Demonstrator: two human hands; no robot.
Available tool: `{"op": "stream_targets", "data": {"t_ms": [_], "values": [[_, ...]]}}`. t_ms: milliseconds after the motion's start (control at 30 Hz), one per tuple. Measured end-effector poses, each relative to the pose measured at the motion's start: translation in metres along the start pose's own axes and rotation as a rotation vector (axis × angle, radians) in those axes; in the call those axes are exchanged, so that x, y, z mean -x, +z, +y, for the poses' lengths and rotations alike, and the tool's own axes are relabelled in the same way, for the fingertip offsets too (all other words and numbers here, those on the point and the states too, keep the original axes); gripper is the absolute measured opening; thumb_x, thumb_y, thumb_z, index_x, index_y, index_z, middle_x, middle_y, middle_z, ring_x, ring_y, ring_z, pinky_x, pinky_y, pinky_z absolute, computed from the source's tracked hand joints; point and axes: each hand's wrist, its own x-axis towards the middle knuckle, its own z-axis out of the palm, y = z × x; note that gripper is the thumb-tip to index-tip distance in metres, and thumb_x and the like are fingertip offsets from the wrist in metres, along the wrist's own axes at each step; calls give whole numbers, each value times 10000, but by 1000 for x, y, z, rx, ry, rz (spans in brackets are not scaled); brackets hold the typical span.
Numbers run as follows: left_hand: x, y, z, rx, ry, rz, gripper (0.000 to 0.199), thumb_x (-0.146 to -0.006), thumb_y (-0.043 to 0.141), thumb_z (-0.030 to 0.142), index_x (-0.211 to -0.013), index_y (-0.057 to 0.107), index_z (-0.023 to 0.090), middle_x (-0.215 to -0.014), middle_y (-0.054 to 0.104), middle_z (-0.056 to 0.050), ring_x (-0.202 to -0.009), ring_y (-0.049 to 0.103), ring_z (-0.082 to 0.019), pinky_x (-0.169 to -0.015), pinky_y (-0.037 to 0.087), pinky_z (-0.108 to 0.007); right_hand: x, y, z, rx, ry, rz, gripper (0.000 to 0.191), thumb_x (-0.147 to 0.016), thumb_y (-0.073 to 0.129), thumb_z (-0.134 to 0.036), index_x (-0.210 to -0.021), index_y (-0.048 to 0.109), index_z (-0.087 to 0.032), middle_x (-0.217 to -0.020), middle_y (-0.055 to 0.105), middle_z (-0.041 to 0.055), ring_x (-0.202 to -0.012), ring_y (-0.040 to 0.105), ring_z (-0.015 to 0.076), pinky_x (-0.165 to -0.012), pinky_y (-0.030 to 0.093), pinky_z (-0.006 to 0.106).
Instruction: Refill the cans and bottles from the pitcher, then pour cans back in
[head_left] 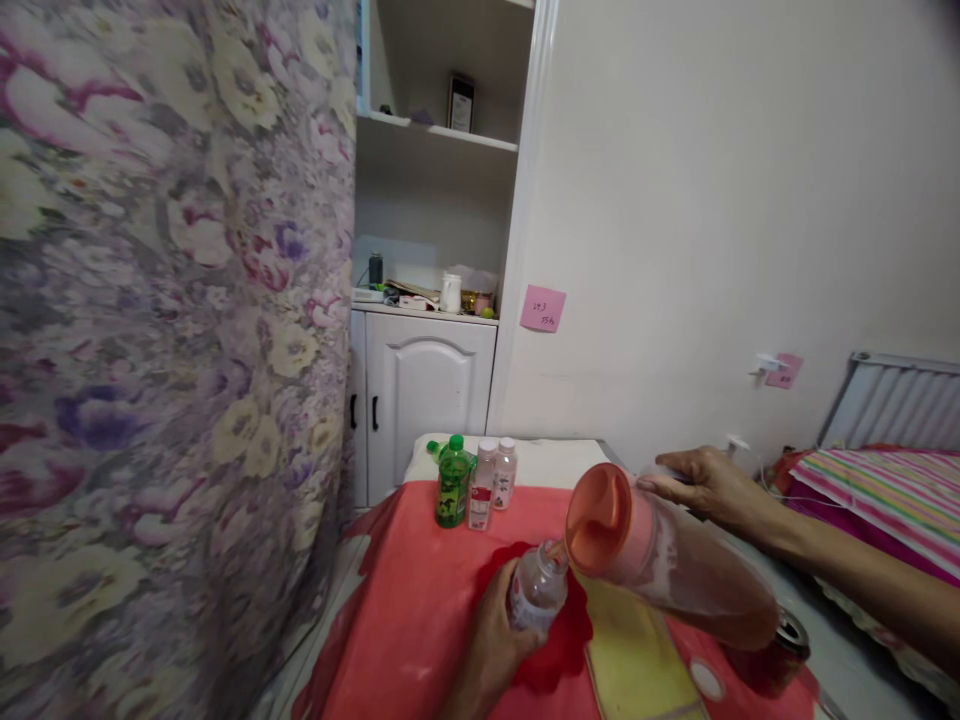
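My left hand is wrapped round a small clear bottle with no cap, held upright over a red scalloped mat. My right hand grips the handle of a large pitcher with an orange-pink rim. The pitcher is tipped to the left, its spout at the bottle's mouth, and a thin stream of liquid seems to run between them. Brownish liquid shows through the pitcher's wall. Its handle is mostly hidden by my fingers.
A green bottle and two clear bottles stand capped at the table's back left. A yellow cloth and a dark red can are near the pitcher. A flowered curtain hangs left; a bed is right.
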Motion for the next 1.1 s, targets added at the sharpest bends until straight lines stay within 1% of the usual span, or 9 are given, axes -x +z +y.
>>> {"op": "stream_targets", "data": {"t_ms": [67,200,333,433,533,667,867,967,1100], "values": [[0,0,0,5,11,3,715,-523,674,58,-1216,585,210,-1230,715,-71,-1129,666,-285,-952,539,-345,0,0,0,4,-1,2,538,-863,533,-662,-597,438,-204,-546,358,-64,-519,360,100,-479,278,243],[1,0,2,32,-21,-4,745,-508,665,48,-1229,570,211,-1250,702,-76,-1139,662,-282,-956,533,-333,0,0,1,25,-8,4,529,-876,521,-648,-602,427,-205,-558,348,-62,-528,354,101,-486,277,244],[2,0,6,21,-31,-10,743,-510,656,54,-1234,561,196,-1265,692,-101,-1149,658,-294,-965,527,-344,0,-2,2,23,0,-9,523,-872,531,-646,-610,449,-200,-567,363,-59,-540,355,103,-485,277,240],[2,1,9,16,-45,-7,743,-500,632,44,-1223,564,202,-1247,703,-97,-1130,665,-299,-938,536,-346,0,-3,1,15,7,-24,525,-872,528,-654,-620,462,-199,-565,377,-58,-535,363,103,-486,287,240],[4,1,11,27,-39,-12,756,-504,640,41,-1239,557,199,-1261,697,-100,-1153,652,-299,-950,526,-343,0,-3,0,13,7,-29,530,-880,514,-661,-629,468,-196,-571,377,-56,-541,361,103,-491,285,240],[4,0,8,41,-48,-17,776,-513,649,40,-1268,558,194,-1267,695,-100,-1154,649,-299,-948,527,-346,0,-2,1,15,2,-24,518,-891,510,-643,-636,466,-194,-582,376,-54,-554,356,103,-491,273,239],[1,0,2,30,-22,14,770,-494,670,24,-1238,587,204,-1253,709,-80,-1145,653,-300,-960,529,-357,0,0,3,39,0,-9,521,-892,506,-635,-616,410,-203,-581,336,-60,-551,330,98,-485,250,236],[2,1,5,65,-20,-2,730,-503,665,22,-1206,598,205,-1228,721,-75,-1119,667,-294,-939,539,-351,0,1,2,40,-6,-11,513,-897,506,-619,-612,407,-205,-577,334,-60,-545,332,96,-482,245,237],[4,2,13,71,-56,0,745,-494,663,25,-1216,579,189,-1239,708,-94,-1128,665,-292,-929,543,-339,1,0,1,21,-7,-6,501,-893,525,-600,-606,417,-204,-573,332,-61,-537,331,95,-479,246,237]]}}
